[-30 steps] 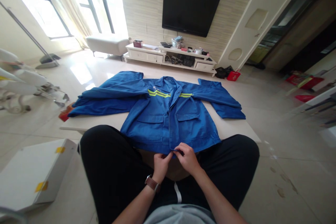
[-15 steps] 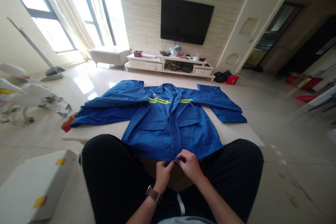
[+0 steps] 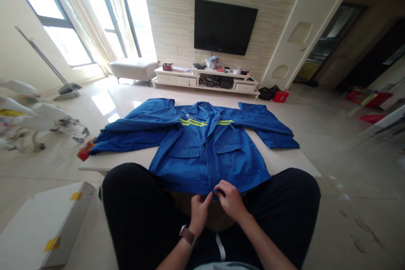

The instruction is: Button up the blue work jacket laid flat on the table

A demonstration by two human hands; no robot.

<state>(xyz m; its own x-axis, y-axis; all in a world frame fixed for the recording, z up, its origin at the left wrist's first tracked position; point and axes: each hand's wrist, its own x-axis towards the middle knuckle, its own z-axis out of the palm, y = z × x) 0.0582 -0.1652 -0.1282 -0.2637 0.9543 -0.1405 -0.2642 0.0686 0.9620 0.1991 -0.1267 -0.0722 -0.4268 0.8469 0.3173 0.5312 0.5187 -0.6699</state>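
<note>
A blue work jacket with yellow-green stripes across its chest lies front up on a low white table, its collar at the far side. Its bottom hem hangs at the near edge, between my knees. My left hand pinches the hem at the front opening. Close beside it, my right hand grips the same corner between thumb and fingers. The fingertips nearly meet, and the bit of cloth between them is mostly hidden. More blue cloth lies folded under the left sleeve in view.
A white box with yellow tabs stands on the floor at lower left. Beyond the table are a white TV cabinet, a wall television and a padded bench. A red bag sits near the pillar.
The whole view has shifted slightly. Both hands stay at the jacket's hem corner, with only slight finger movement; the jacket lies as before.
</note>
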